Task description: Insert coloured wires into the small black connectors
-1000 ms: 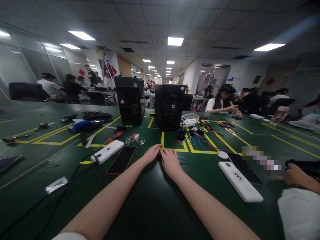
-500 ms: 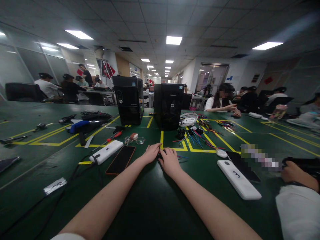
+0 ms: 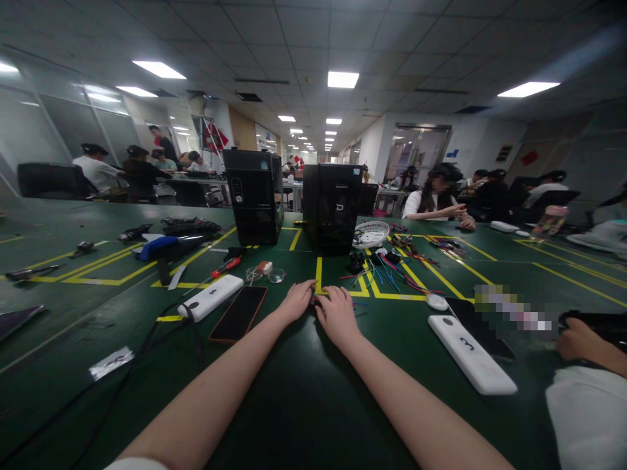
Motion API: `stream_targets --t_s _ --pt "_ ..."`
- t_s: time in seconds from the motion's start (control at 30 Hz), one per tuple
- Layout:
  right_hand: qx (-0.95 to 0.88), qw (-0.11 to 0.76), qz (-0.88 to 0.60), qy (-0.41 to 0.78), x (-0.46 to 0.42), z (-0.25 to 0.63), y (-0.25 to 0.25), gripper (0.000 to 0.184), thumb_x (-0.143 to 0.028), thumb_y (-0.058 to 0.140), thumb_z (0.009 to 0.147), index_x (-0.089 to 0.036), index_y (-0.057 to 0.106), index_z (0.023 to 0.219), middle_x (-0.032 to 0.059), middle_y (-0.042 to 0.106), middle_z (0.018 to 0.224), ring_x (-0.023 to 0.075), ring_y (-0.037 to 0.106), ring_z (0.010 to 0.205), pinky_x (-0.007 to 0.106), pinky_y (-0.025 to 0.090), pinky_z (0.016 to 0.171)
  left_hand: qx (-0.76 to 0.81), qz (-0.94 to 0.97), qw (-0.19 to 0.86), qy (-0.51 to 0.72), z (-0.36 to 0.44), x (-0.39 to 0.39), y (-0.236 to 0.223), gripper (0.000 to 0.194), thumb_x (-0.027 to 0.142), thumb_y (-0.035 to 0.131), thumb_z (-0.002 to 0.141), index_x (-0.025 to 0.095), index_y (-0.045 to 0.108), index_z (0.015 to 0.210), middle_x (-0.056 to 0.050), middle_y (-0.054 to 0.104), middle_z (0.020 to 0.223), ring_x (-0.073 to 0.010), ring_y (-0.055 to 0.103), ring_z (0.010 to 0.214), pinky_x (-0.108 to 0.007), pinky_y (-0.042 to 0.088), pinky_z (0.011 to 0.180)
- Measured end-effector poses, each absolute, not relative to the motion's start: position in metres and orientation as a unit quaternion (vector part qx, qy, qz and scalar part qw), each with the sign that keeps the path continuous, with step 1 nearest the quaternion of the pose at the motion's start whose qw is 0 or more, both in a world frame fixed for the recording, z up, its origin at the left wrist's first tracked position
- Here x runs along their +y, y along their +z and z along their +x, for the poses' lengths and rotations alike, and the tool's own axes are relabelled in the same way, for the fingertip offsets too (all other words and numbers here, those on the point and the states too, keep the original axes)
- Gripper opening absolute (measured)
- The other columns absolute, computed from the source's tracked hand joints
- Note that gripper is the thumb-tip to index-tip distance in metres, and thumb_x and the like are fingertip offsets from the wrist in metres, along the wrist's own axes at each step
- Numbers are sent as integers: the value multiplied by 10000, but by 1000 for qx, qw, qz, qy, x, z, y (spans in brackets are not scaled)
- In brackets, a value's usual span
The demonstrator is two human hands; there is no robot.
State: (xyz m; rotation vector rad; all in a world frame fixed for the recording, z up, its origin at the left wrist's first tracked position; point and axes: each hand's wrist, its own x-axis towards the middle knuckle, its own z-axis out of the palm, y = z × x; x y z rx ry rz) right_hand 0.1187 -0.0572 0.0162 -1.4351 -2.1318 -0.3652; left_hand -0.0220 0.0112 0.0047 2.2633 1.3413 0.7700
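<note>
My left hand [image 3: 295,301] and my right hand [image 3: 336,314] lie side by side on the green table [image 3: 304,391], fingertips meeting at a yellow tape line [image 3: 318,271]. Both sets of fingers are curled and pressed together over a small bit of red and blue wire [image 3: 314,299]. A thin blue strand [image 3: 360,304] trails to the right of my right hand. A dark phone [image 3: 239,313] and a white power bank [image 3: 210,297] lie just left of my left hand.
Two black computer towers [image 3: 255,196] [image 3: 332,207] stand behind the hands. Loose coloured wires [image 3: 392,271], a white basket [image 3: 371,234], a red screwdriver [image 3: 225,266] and glasses [image 3: 264,274] lie nearby. Another white power bank [image 3: 470,352] and a co-worker's hand [image 3: 580,343] are at right.
My hands stay in place on the table with only slight finger movement. The view has shifted a little.
</note>
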Motion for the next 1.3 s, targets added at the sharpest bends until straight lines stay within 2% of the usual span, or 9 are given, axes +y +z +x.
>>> stream_targets --t_s 0.17,0.3,0.5,0.77,0.97,1.07,1.17,1.23,1.3 --pt "-785 266 -545 -124 -57 117 14 174 -234 491 795 -202 584 939 87 525 1083 210 419 1066 409 244 967 469 791 234 316 -25 14 1 381 228 246 888 210 441 1214 -46 583 1145 -183 474 1137 -428 214 1057" --pt "-786 257 -548 -128 -57 115 9 279 -239 521 771 -194 530 1047 94 519 1099 218 416 1070 414 236 973 464 781 237 345 -26 18 -2 386 222 246 885 185 445 1213 -55 601 1109 -171 517 1077 -356 323 1000" --pt "-793 236 -544 -137 -56 116 9 270 -249 558 750 -206 541 1016 87 516 1088 223 407 1082 408 246 968 478 803 193 298 -23 18 0 398 196 247 876 181 452 1217 -71 593 1127 -209 510 1094 -435 268 1020" --pt "-812 203 -530 -139 -55 118 16 306 -287 606 726 -208 533 1013 107 502 1107 250 378 1119 409 295 916 496 808 176 264 -23 17 3 405 186 251 872 189 428 1236 -77 559 1183 -218 478 1136 -443 253 1027" --pt "-808 219 -529 -138 -54 121 13 275 -272 564 762 -205 537 1027 106 510 1105 235 386 1115 418 272 940 488 792 224 291 -23 18 0 375 207 256 887 199 450 1208 -55 582 1150 -193 489 1124 -411 272 1032" --pt "-812 230 -520 -135 -54 124 14 259 -214 514 781 -206 545 1037 99 511 1125 223 388 1115 408 263 956 441 778 284 345 -26 18 2 359 217 275 892 171 465 1193 -63 574 1163 -165 488 1127 -351 319 1018" --pt "-809 238 -522 -128 -53 128 15 281 -164 474 777 -196 547 1047 95 515 1125 217 399 1097 382 283 946 401 762 348 370 -32 17 8 359 256 330 887 164 451 1212 -73 544 1209 -154 479 1144 -308 346 1003" --pt "-803 240 -532 -116 -52 131 14 299 -140 452 770 -182 545 1051 98 521 1111 216 416 1071 361 314 917 393 769 380 332 -35 15 13 371 273 428 845 154 479 1192 -85 537 1218 -172 497 1126 -306 358 995" --pt "-801 236 -541 -99 -49 134 13 318 -115 442 754 -170 541 1051 102 526 1100 214 432 1044 342 343 884 387 795 367 290 -37 14 16 436 268 553 763 165 501 1183 -80 533 1224 -198 487 1133 -322 342 1006"
